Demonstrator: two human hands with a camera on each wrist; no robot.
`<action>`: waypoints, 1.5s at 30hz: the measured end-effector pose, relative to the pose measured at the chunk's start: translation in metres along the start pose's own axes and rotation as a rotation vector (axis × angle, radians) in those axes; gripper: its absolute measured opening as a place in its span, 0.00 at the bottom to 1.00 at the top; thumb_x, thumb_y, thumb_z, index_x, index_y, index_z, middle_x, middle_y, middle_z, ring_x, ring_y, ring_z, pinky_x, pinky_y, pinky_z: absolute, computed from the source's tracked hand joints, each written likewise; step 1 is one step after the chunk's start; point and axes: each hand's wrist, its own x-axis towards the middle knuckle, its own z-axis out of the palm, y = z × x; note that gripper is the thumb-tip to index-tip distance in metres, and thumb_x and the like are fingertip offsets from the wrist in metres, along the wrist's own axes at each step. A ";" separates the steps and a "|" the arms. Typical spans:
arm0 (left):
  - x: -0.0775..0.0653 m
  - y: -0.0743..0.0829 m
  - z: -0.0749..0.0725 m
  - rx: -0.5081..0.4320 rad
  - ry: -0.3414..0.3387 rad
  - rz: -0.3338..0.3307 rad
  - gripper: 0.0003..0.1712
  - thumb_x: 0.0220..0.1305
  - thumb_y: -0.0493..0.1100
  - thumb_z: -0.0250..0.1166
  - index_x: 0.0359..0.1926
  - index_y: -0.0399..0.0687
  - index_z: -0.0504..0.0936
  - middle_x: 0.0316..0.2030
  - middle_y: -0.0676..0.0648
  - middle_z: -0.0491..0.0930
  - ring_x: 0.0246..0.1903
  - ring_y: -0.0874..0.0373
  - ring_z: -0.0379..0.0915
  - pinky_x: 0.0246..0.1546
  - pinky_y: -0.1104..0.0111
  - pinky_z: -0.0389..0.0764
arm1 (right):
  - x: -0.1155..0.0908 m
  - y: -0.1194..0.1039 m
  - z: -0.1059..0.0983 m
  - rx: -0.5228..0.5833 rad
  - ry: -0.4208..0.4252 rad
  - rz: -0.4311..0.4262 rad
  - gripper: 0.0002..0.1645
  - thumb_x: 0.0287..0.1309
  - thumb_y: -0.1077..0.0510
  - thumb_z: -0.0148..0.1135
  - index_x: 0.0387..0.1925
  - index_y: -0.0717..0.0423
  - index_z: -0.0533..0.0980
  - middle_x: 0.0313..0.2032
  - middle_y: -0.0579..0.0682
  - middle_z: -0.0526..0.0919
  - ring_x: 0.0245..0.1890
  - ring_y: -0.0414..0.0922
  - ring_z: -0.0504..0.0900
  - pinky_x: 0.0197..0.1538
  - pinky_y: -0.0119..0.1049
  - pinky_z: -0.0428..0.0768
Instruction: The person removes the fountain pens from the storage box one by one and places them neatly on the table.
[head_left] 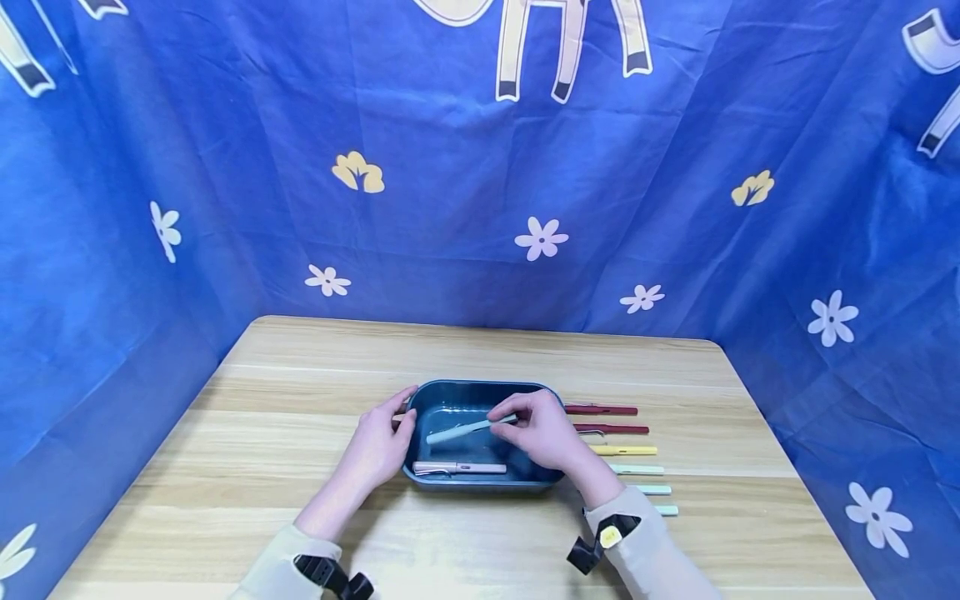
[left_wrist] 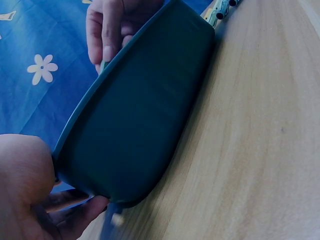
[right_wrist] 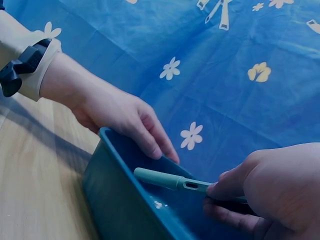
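A dark teal box (head_left: 480,486) with rounded corners stands open-topped on the table. At its left end my left hand (head_left: 382,442) grips the rim and wall; in the left wrist view its fingers (left_wrist: 82,217) bend around that end. My right hand (head_left: 543,429) pinches a mint-green pen (head_left: 459,432) between thumb and fingers. The pen slants over the inside of the box, its thicker end toward the left; the right wrist view shows a dark slot in the green pen (right_wrist: 160,178). A silvery-lilac pen (head_left: 461,468) with a clip lies along the box's near side.
Right of the box, several pens lie in a column: two dark red pens (head_left: 603,410), a yellow pen (head_left: 630,451) and pale green pens (head_left: 648,490), partly hidden by my right arm. A blue patterned curtain (head_left: 450,250) surrounds the wooden table (head_left: 300,358).
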 end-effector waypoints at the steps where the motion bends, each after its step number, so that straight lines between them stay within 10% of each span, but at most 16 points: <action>1: 0.000 0.000 0.000 -0.001 0.000 0.000 0.27 0.80 0.41 0.56 0.75 0.41 0.72 0.58 0.35 0.84 0.51 0.44 0.86 0.58 0.46 0.82 | -0.001 -0.001 -0.002 0.009 0.005 -0.004 0.06 0.64 0.63 0.75 0.39 0.51 0.91 0.40 0.44 0.90 0.21 0.40 0.71 0.26 0.28 0.71; 26: -0.001 0.001 0.000 0.002 0.006 0.003 0.27 0.80 0.41 0.56 0.75 0.42 0.73 0.58 0.34 0.83 0.51 0.43 0.86 0.57 0.46 0.83 | -0.043 -0.007 -0.044 0.074 0.100 -0.019 0.08 0.65 0.61 0.75 0.44 0.50 0.91 0.46 0.46 0.89 0.34 0.47 0.84 0.31 0.30 0.82; 45: -0.002 0.002 0.001 0.009 0.015 0.008 0.27 0.80 0.41 0.57 0.75 0.41 0.73 0.58 0.34 0.84 0.51 0.42 0.86 0.57 0.46 0.83 | -0.083 0.003 -0.072 0.216 0.179 -0.059 0.09 0.62 0.70 0.74 0.45 0.66 0.88 0.47 0.66 0.87 0.44 0.51 0.89 0.44 0.39 0.89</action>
